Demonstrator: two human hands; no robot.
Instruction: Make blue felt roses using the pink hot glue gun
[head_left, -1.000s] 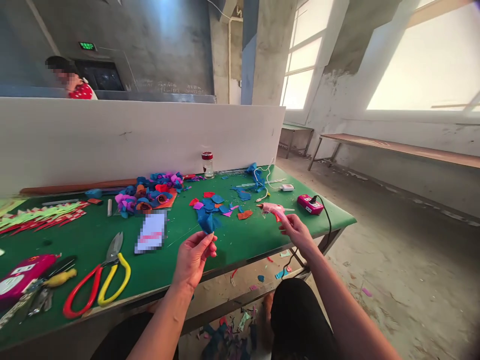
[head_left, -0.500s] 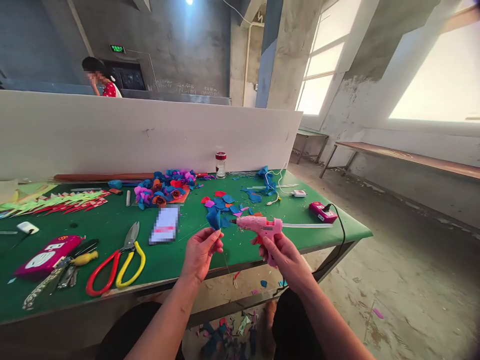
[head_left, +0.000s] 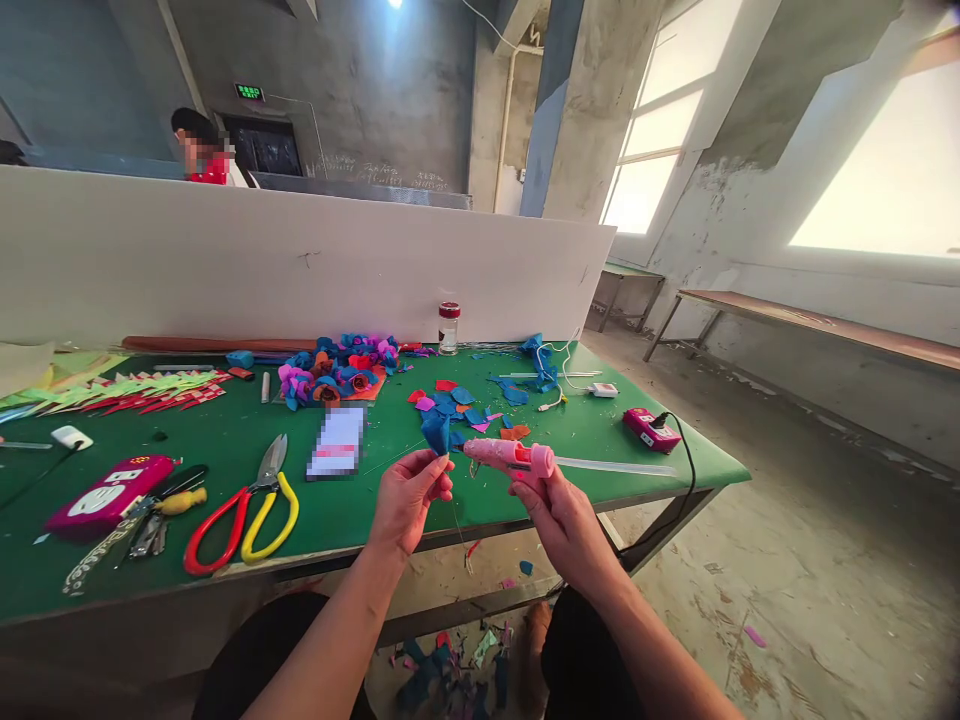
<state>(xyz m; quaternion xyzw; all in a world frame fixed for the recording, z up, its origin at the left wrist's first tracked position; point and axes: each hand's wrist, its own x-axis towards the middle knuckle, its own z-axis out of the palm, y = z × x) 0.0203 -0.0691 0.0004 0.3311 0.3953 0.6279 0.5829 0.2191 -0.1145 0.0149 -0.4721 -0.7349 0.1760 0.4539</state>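
Note:
Pinched between the thumb and fingers of my left hand (head_left: 412,492) is a blue paper flower (head_left: 436,434), cone-shaped, above the table's front edge. A thin thread or wire hangs below that hand. My right hand (head_left: 561,520) is wrapped round the grip of a pink hot glue gun (head_left: 514,455), its nozzle pointing left, close beside the flower. Whether the tip touches the flower I cannot tell. From the gun's back sticks a long clear glue stick (head_left: 615,466). Loose blue, red and purple petals (head_left: 465,398) lie just behind the flower.
On the green table (head_left: 420,520) are red-and-yellow-handled scissors (head_left: 270,480), a pixelated phone-like card (head_left: 335,443), finished flowers (head_left: 330,375), a lidded glass jar (head_left: 448,328), and pink power boxes (head_left: 651,430). A white board (head_left: 337,260) stands behind; beyond it is a person (head_left: 202,150).
The glue gun's nozzle has come nearer the blue flower, and the gun has tilted slightly, its back end lower. The whole view has shifted a little. The person behind has turned their head.

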